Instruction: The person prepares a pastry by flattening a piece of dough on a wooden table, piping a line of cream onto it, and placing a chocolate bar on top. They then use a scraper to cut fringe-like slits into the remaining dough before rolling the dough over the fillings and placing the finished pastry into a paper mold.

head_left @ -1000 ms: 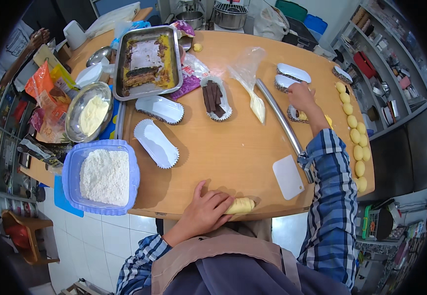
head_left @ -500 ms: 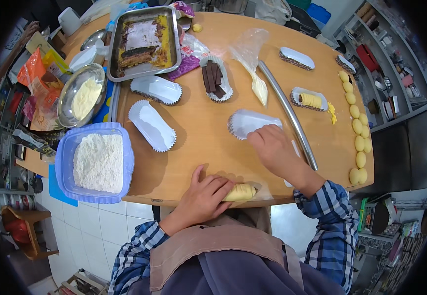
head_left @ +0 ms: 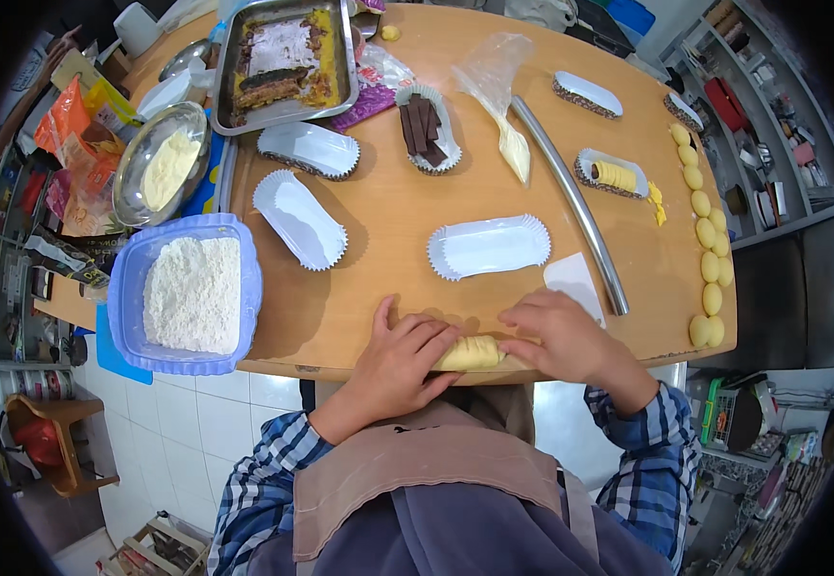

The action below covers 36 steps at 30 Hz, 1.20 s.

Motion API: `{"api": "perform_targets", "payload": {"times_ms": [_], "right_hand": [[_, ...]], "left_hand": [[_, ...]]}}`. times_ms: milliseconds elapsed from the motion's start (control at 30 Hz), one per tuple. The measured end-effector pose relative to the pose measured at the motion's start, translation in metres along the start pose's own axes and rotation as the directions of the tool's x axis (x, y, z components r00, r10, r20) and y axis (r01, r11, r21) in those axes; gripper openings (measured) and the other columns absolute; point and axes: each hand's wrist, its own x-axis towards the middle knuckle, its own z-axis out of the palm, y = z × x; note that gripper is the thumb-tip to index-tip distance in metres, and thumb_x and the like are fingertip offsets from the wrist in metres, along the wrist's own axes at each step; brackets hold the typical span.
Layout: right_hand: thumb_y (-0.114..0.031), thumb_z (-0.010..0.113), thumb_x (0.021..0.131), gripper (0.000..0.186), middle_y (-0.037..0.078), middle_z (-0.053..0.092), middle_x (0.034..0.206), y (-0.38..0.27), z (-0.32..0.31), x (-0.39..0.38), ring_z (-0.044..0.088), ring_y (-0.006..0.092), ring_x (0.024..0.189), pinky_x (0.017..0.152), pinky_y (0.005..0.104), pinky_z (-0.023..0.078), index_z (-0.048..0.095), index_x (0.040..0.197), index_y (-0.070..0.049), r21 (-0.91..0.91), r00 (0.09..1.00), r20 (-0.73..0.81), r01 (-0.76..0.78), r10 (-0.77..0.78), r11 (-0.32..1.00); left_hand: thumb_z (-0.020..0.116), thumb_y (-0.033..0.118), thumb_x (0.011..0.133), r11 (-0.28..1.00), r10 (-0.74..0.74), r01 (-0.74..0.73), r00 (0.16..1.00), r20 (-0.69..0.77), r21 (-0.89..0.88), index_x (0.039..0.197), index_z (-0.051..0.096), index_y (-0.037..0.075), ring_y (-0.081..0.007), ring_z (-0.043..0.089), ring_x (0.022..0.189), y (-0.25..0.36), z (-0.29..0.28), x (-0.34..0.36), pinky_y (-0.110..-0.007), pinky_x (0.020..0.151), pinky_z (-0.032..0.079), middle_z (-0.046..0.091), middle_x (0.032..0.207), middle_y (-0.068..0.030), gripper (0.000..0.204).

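Note:
A yellow roll of dough (head_left: 472, 354) lies at the near edge of the wooden table (head_left: 388, 221). My left hand (head_left: 403, 351) lies over its left end and my right hand (head_left: 559, 336) grips its right end, fingers curled onto it. An empty white oblong paper case (head_left: 489, 246) sits just beyond my hands. A white scraper card (head_left: 575, 276) lies beside my right hand.
A blue tub of flour (head_left: 191, 293) stands left. Further back are two more paper cases (head_left: 299, 219), a case of chocolate sticks (head_left: 426, 125), a piping bag (head_left: 503, 115), a metal rod (head_left: 571, 202), a baking tray (head_left: 283, 60), and a steel bowl (head_left: 161, 165). Dough balls (head_left: 703, 206) line the right edge.
My right hand drew back from the far right of the table, set an empty paper case in the middle, then came down onto the dough roll. My left hand stayed on the roll.

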Motion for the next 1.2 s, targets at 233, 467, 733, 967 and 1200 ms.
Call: {"api": "perform_targets", "payload": {"times_ms": [233, 467, 733, 967, 1200], "right_hand": [[-0.027, 0.076, 0.077, 0.044, 0.015, 0.063, 0.100, 0.001, 0.030, -0.018, 0.057, 0.0333, 0.097, 0.086, 0.0413, 0.046, 0.065, 0.110, -0.001, 0.204, 0.998, -0.021, -0.047, 0.053, 0.978], [-0.029, 0.081, 0.072, 0.054, 0.014, 0.059, 0.106, 0.004, 0.039, -0.015, 0.053, 0.0330, 0.102, 0.089, 0.0407, 0.045, 0.063, 0.114, -0.001, 0.237, 0.993, -0.041, -0.095, 0.108, 0.967], [-0.026, 0.083, 0.069, 0.053, 0.013, 0.058, 0.103, 0.003, 0.042, -0.014, 0.053, 0.0312, 0.097, 0.086, 0.0399, 0.044, 0.063, 0.112, -0.001, 0.174, 0.995, -0.054, -0.073, 0.083, 0.982], [-0.019, 0.083, 0.065, 0.044, 0.012, 0.058, 0.105, -0.004, 0.057, -0.017, 0.052, 0.0324, 0.102, 0.089, 0.0424, 0.040, 0.059, 0.099, -0.005, 0.183, 0.980, -0.179, -0.054, 0.088, 0.982], [-0.016, 0.084, 0.064, 0.050, 0.011, 0.059, 0.106, -0.010, 0.072, -0.029, 0.052, 0.0321, 0.101, 0.092, 0.0438, 0.039, 0.054, 0.102, -0.006, 0.150, 0.968, -0.249, 0.005, 0.033, 0.989]], "left_hand": [[0.081, 0.031, 0.070, 0.998, -0.051, 0.052, 0.998, 0.043, -0.024, 0.122, 0.058, 0.005, -0.0279, 0.053, 0.113, 0.003, -0.007, 0.000, -0.060, 0.106, 0.023, 0.058, 0.116, -0.0094, 0.062], [0.082, 0.029, 0.068, 0.995, -0.090, 0.092, 0.995, 0.045, -0.031, 0.120, 0.059, 0.004, -0.0297, 0.051, 0.115, 0.003, -0.013, 0.001, -0.055, 0.106, 0.026, 0.056, 0.118, -0.0116, 0.063], [0.083, 0.025, 0.067, 0.992, -0.105, 0.109, 0.993, 0.060, -0.064, 0.110, 0.063, 0.002, -0.0313, 0.051, 0.111, 0.002, -0.025, 0.008, -0.047, 0.104, 0.030, 0.057, 0.117, -0.0126, 0.052], [0.082, 0.016, 0.067, 0.992, -0.083, 0.087, 0.995, 0.046, -0.087, 0.101, 0.062, 0.005, -0.0301, 0.052, 0.111, 0.004, -0.015, 0.000, -0.049, 0.104, 0.030, 0.058, 0.117, -0.0109, 0.040], [0.082, 0.009, 0.064, 0.997, -0.032, 0.033, 0.999, 0.028, -0.067, 0.101, 0.055, 0.008, -0.0283, 0.056, 0.107, 0.008, -0.003, -0.011, -0.054, 0.104, 0.030, 0.062, 0.108, -0.0082, 0.046]]}}
